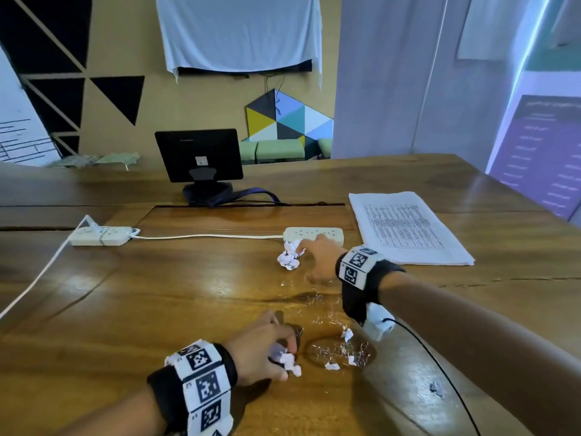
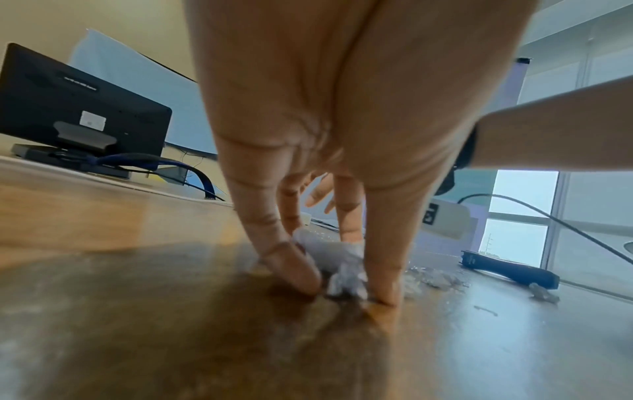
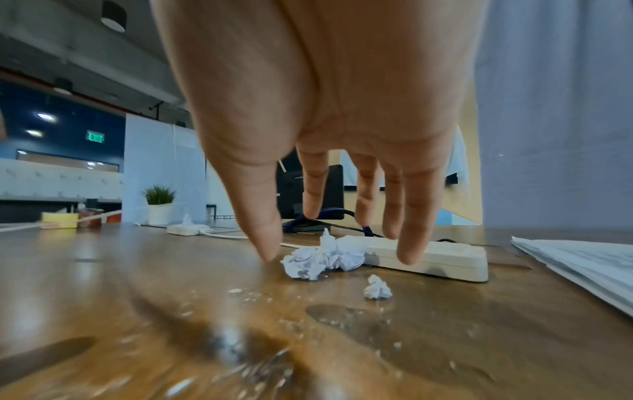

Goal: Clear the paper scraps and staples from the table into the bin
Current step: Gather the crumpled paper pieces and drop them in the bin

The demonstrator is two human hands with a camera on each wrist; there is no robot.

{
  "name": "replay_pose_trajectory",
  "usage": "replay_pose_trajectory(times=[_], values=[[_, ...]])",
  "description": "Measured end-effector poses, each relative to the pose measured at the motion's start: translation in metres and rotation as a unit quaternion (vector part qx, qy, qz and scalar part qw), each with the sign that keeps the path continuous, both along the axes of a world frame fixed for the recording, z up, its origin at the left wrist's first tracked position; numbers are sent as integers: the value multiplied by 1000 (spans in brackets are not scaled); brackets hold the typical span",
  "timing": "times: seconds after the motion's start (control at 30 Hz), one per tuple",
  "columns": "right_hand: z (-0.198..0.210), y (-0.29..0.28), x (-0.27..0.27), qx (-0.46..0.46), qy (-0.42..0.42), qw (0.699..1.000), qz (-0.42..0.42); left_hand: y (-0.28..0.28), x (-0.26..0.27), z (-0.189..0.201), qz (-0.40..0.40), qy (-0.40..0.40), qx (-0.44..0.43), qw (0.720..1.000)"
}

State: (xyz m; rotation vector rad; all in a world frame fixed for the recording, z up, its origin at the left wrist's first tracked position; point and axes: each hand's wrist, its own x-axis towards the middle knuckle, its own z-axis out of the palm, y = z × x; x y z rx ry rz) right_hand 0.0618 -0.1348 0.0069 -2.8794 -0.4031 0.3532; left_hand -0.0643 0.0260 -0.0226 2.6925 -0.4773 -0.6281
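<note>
My left hand (image 1: 287, 360) pinches a few white paper scraps (image 1: 294, 368) against the wooden table (image 1: 157, 309) near the front. The left wrist view shows that hand (image 2: 342, 287) with thumb and fingers curled round the scraps (image 2: 335, 259). My right hand (image 1: 306, 262) hovers open beside a crumpled paper ball (image 1: 289, 256). From the right wrist, the hand (image 3: 291, 235) has straight, spread fingers above the ball (image 3: 325, 257), with a smaller ball (image 3: 377, 288) nearer. Loose staples (image 1: 339, 350) and small scraps (image 1: 347, 334) lie between the hands. No bin is in view.
A white power strip (image 1: 314, 234) lies just behind the paper ball, a second one (image 1: 100, 236) to the left, joined by a cable. A stack of printed sheets (image 1: 408, 228) sits at the right. A monitor (image 1: 198, 155) stands behind. A dark stapler (image 2: 510, 268) lies at the right.
</note>
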Motion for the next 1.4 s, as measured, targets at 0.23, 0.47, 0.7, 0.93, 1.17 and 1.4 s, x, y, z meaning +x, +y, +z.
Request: replay_pose_trajectory(times=[0.23, 0.47, 0.7, 0.93, 1.17, 1.4], values=[[-12, 27, 49, -69, -32, 996, 36, 6, 15, -5, -39, -54, -9, 998], [-24, 33, 63, -79, -24, 989, 122, 4, 29, -6, -54, -78, -62, 994], [-26, 20, 65, -9, -34, 992, 119, -5, 29, 0, -42, -75, -107, 991], [4, -36, 24, 40, 62, 989, 128, 3, 8, -1, -47, -130, -14, 990], [1, -67, -59, 4, 65, 972, 227, 6, -7, 1, -15, -87, 33, 996], [-25, -68, -79, 6, 21, 979, 203, -21, -14, -3, -11, -82, 22, 996]])
